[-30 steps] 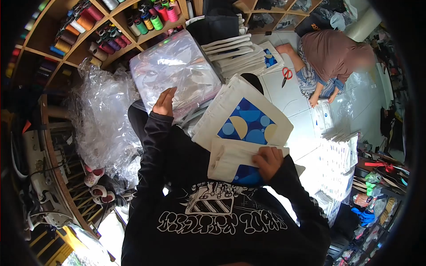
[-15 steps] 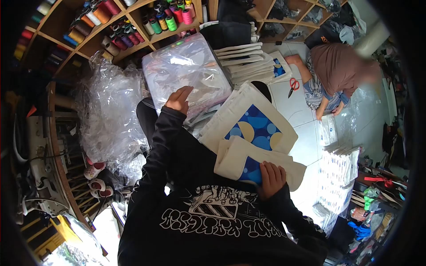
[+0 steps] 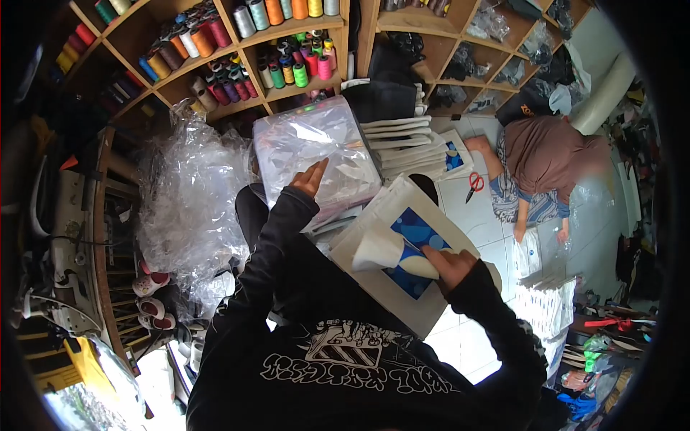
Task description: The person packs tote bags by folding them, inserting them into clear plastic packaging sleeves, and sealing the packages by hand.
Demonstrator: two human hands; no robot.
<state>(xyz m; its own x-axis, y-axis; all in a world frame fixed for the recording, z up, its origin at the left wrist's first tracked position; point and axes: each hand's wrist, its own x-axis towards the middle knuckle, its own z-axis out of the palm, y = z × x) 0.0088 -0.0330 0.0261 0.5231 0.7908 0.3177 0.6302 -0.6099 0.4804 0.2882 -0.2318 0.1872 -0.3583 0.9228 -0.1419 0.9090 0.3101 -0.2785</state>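
On my lap lie cream cloth pieces (image 3: 424,320) with a blue circle-patterned panel. My right hand (image 3: 449,266) is closed on a folded cloth edge (image 3: 379,251), which curls up over the panel, its pale underside showing. Over a stack of clear plastic sleeves (image 3: 316,140) is my left hand (image 3: 310,178), fingers extended and holding nothing; whether it touches the plastic cannot be made out. Behind the lap pieces is a pile of folded cream cloths (image 3: 406,147).
Crumpled clear plastic (image 3: 190,208) lies at left. Thread spools fill a wooden shelf (image 3: 287,32) ahead. Red-handled scissors (image 3: 473,185) rest on the tiles. At right a seated person (image 3: 543,161) handles white packets near a white stack (image 3: 546,305).
The folded cloth on my lap has opened out, and its edge is now curled up in my right hand. The view has shifted, showing more of the shelves.
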